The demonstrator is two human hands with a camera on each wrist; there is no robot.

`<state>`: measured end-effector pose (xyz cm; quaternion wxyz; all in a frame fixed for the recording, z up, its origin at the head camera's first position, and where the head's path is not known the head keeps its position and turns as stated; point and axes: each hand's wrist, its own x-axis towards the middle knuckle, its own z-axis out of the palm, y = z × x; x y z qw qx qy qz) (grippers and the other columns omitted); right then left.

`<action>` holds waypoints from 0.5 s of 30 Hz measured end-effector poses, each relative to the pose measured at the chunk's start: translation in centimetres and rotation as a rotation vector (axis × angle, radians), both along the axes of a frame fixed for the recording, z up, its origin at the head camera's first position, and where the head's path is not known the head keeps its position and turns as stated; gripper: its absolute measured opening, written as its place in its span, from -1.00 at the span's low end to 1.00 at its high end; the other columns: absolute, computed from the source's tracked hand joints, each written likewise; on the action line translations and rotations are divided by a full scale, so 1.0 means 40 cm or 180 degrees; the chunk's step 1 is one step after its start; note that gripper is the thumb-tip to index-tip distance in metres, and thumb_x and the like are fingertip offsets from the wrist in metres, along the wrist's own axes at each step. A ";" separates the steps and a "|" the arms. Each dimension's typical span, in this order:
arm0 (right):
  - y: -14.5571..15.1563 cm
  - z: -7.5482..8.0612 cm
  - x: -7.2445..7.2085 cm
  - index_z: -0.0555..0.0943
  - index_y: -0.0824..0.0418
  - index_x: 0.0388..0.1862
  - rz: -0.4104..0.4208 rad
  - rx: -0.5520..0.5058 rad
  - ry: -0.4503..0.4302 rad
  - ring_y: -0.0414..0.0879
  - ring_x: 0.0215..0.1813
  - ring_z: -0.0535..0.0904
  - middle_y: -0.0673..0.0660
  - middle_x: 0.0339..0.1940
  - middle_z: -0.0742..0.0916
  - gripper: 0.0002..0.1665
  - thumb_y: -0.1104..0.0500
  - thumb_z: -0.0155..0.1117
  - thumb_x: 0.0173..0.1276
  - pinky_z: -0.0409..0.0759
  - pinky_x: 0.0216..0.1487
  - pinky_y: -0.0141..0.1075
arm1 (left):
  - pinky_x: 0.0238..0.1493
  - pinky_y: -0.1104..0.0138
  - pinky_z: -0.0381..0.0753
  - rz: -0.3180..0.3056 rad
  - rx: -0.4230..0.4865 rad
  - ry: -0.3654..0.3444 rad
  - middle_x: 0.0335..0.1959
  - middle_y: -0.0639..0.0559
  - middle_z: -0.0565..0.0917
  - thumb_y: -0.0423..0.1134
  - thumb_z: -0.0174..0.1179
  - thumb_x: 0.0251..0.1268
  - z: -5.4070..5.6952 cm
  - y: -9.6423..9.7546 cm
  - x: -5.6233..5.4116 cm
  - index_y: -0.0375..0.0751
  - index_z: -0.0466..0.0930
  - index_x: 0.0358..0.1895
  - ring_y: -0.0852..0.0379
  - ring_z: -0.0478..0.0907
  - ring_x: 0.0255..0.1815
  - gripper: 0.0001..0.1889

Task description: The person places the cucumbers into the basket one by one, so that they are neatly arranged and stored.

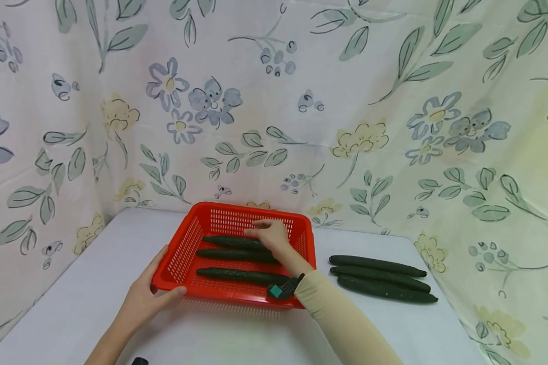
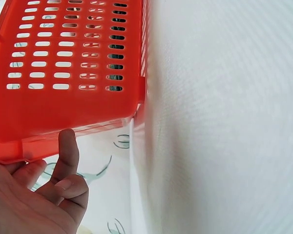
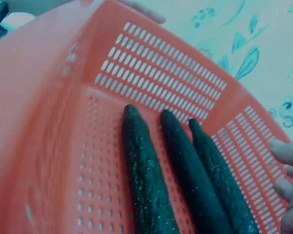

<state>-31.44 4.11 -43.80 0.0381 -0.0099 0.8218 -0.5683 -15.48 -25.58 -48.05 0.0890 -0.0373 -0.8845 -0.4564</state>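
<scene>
A red plastic basket with slotted walls stands on the white table. Inside lie three dark green cucumbers side by side: a back one, a middle one and a front one. My left hand holds the basket's left front corner, and its fingers show at the rim in the left wrist view. Over the back of the basket hovers my right hand, fingers loosely bent with nothing between them. The right wrist view shows its fingertips beside the slotted wall, apart from the cucumbers.
To the right of the basket, three more cucumbers lie close together on the white table. Floral cloth hangs behind and at both sides. A small black object shows at the bottom edge.
</scene>
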 end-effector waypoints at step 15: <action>0.039 0.079 0.009 0.83 0.15 0.09 0.0318 0.0547 0.0474 -0.01 0.04 0.69 0.04 -0.06 0.84 -0.54 -0.03 0.62 0.29 0.69 -0.01 -0.12 | 0.05 0.44 0.57 0.0008 -0.0042 0.0086 0.60 -0.31 0.36 -0.03 0.53 0.28 -0.004 0.001 0.001 0.08 -0.10 0.78 -0.26 0.53 0.40 0.15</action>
